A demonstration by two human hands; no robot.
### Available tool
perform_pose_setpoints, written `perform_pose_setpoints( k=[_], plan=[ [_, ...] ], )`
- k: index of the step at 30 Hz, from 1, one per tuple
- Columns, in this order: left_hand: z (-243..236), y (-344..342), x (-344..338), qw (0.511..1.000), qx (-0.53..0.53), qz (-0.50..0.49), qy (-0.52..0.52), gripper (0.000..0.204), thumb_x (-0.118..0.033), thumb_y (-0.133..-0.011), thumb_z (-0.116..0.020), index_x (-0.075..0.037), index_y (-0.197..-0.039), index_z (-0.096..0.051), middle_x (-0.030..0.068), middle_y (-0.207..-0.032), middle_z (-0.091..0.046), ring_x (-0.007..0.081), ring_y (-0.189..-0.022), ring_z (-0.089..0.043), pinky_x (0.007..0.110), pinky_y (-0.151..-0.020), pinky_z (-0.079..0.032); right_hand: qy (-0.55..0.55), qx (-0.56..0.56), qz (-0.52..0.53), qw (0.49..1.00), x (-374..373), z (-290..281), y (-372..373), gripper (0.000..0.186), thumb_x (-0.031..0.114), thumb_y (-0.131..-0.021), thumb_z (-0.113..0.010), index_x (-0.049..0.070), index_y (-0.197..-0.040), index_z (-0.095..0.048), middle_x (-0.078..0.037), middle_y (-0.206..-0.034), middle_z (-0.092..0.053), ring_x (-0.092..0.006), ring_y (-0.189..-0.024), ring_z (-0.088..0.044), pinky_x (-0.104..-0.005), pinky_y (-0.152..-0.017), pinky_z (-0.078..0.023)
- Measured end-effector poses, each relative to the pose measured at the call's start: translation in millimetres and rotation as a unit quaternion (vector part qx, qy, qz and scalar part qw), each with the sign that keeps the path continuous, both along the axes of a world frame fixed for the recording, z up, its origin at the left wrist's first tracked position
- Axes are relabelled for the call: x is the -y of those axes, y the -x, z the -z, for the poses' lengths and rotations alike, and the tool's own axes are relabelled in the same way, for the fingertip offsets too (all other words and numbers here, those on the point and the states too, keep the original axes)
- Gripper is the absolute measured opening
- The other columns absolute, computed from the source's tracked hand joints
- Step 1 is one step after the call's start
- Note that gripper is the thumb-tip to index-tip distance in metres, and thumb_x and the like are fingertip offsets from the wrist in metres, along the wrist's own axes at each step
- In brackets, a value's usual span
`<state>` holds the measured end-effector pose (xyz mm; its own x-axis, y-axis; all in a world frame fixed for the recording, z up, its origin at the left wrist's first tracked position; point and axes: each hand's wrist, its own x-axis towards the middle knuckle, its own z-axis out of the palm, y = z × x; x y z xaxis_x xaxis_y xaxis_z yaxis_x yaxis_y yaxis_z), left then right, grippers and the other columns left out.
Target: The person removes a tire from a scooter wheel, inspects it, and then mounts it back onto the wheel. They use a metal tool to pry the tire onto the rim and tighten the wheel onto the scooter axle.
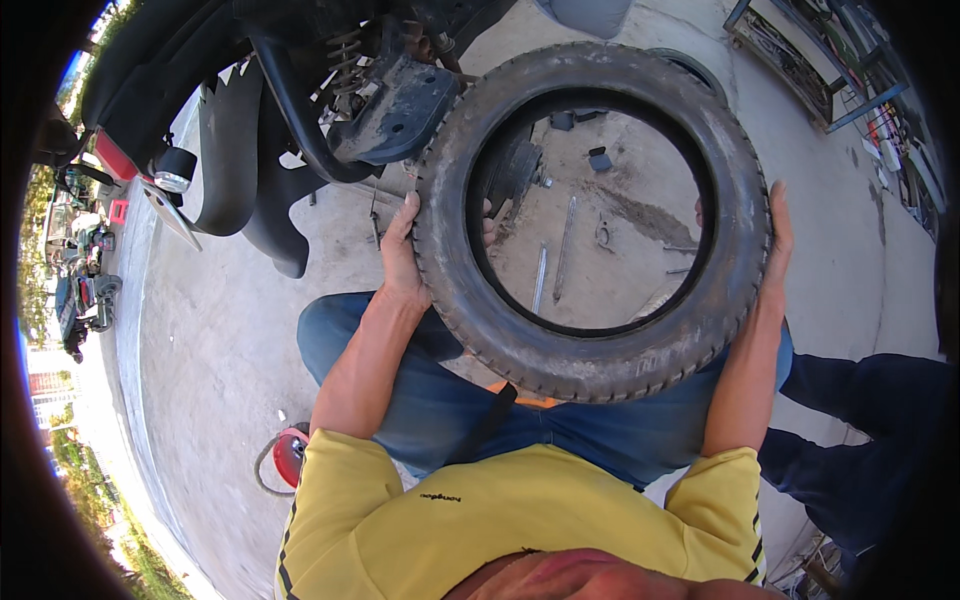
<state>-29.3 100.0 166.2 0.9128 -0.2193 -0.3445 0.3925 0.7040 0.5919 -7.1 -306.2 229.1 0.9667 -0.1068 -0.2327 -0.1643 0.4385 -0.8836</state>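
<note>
A worn black tire is held up in front of me over my knees, its open centre facing me. Closed around its left side is my left hand, thumb on the outer tread and fingertips showing inside the opening. My right hand grips the opposite side, with a bit of its fingers visible at the inner edge. Through the opening I see a dark wheel part, partly hidden by the tire. Two metal bars, a longer one and a shorter one, lie on the ground beside a small black part.
The underside of a raised motorbike with a black mudguard fills the upper left. A metal-framed rack stands at the upper right. Someone in dark trousers is close on my right. A red round object sits at lower left.
</note>
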Motion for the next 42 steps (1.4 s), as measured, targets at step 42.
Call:
perform_pose_setpoints(
  k=[42],
  plan=[
    [-14.2,-2.2,18.3,0.999,0.043,0.021,0.012,0.091,-0.079,-0.088,-0.057,-0.002,-0.135,-0.057,0.0195,-0.116,-0.068,0.0334,-0.094,-0.071,0.047,-0.082,-0.061,0.253,-0.102,-0.072,0.959,17.1,27.5,-7.8,0.070,0.052,-0.092,-0.075,-0.002,-0.136,-0.065,-0.013,-0.113,-0.073,-0.0200,-0.095,-0.070,-0.0349,-0.084,-0.057]
  ],
)
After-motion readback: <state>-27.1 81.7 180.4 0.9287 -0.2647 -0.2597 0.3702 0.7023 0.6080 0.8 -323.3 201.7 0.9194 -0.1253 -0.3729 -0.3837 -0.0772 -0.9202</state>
